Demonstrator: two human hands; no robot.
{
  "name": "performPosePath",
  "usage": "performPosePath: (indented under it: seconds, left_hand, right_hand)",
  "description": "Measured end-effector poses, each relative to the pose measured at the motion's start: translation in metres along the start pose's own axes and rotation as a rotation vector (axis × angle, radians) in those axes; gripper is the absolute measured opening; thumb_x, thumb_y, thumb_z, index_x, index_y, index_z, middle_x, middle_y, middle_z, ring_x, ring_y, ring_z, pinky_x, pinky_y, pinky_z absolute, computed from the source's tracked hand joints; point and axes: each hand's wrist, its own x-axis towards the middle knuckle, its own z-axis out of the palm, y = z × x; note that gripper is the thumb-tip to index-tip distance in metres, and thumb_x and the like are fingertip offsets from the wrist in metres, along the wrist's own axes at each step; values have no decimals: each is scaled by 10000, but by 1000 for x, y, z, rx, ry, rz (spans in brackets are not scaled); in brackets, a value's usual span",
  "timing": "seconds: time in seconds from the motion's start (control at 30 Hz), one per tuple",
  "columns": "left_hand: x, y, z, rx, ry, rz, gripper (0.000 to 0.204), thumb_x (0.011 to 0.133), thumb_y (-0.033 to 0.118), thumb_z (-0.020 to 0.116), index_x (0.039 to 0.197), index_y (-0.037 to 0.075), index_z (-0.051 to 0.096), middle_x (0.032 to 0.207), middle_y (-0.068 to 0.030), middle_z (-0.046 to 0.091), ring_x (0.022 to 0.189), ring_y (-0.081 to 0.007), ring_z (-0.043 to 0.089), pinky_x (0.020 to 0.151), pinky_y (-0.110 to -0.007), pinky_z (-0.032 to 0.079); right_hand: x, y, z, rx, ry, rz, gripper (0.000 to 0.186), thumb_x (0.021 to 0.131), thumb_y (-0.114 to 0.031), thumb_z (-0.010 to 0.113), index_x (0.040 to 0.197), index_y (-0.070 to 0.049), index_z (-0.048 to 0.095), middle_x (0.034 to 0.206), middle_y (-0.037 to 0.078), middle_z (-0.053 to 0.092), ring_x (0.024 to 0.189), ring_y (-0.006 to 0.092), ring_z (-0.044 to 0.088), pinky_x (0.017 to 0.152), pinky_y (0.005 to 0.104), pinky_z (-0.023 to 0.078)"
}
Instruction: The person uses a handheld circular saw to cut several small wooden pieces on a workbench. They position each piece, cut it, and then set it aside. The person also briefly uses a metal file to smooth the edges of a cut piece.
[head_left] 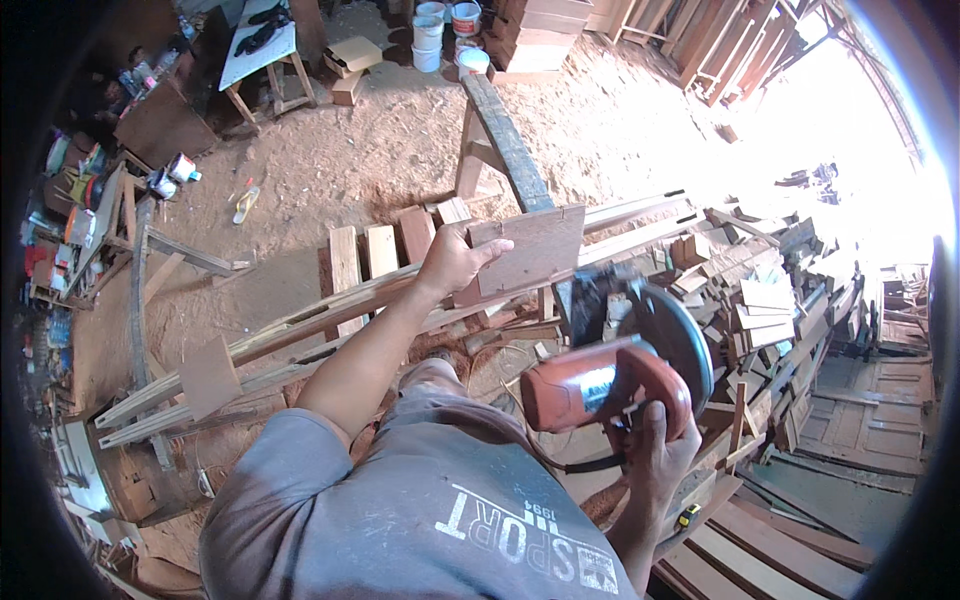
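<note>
The left hand (pixel 455 258) grasps a thin brown board (pixel 540 250) between its fingers, above long wooden strips (pixel 265 345). The right hand's (pixel 665 450) fingers curl round the handle of a red circular saw (pixel 560 390), near the board. A cord (pixel 590 465) trails from the saw. Beyond the board stands a trestle (pixel 505 140); scrap wood (pixel 765 320) clutters the right; buckets (pixel 427 45) stand farther off.

two hands (pixel 455 262) (pixel 666 455), one circular saw (pixel 575 390), one tape measure (pixel 689 516), one flip-flop (pixel 246 205)
</note>
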Motion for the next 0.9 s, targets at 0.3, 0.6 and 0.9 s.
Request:
performPosePath:
  seconds: [0.3, 0.6, 0.9]
  left_hand:
    - [-15, 12, -2, -621, -22, -256, 328, 921, 193, 840, 1161, 1, 725, 1111, -55, 741, 1005, -131, 675, 935, -307, 538]
    - [-33, 3, -9, -552, -22, -281, 418, 1013, 326, 744, 1279, 9, 677, 1187, -63, 715, 1104, -154, 641, 1017, -330, 497]
    - [-112, 14, -129, 86, 718, -480, 462, 1029, 369, 696, 1355, 57, 596, 1311, -165, 676, 1248, -253, 609, 1063, -409, 475]
  right_hand:
    - [-23, 91, -52, -86, 176, 107, 393, 1013, -294, 740, 1231, 31, 703, 969, 51, 727, 803, 108, 672, 670, 240, 530]
    - [-39, 145, -86, -213, 185, 288, 335, 1034, -277, 692, 1141, 39, 722, 917, 54, 727, 800, 132, 676, 720, 288, 542]
    - [-26, 185, -85, -410, -89, 327, 322, 1016, -281, 695, 1106, 24, 749, 983, 98, 771, 875, 180, 705, 800, 327, 554]
